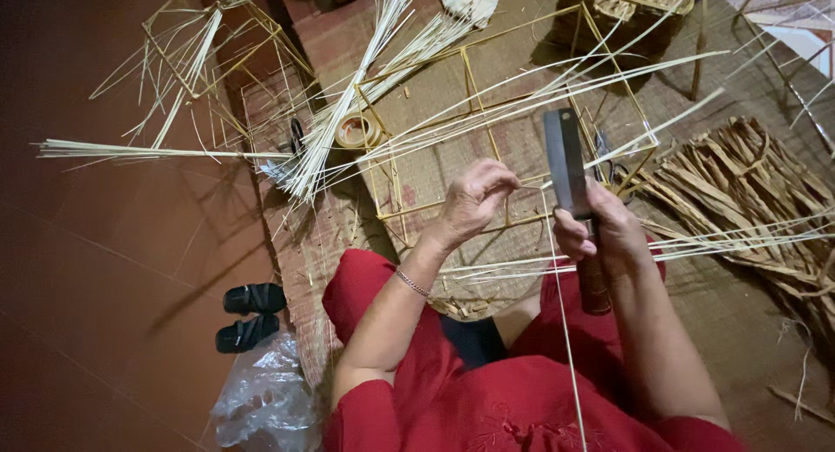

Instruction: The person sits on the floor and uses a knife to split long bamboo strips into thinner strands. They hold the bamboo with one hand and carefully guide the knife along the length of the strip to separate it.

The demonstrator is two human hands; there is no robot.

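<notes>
A thin bamboo strip (567,330) runs from the lap up between both hands, over the woven mat (748,321). The left hand (474,200) pinches its upper end with bent fingers. The right hand (609,230) grips the wooden handle of a cleaver-like knife (565,160), blade upright beside the strip. A tape roll (355,132) lies among loose strips.

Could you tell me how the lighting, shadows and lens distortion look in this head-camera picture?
Head view: warm, dim light, the left floor falling into darkness; the bamboo frame and strips cast soft shadows on the mat; wide-angle lens bends the edges and stretches the strips outward; the left hand, right hand and knife are fairly sharp; the plastic bag near the corner looks soft.
</notes>
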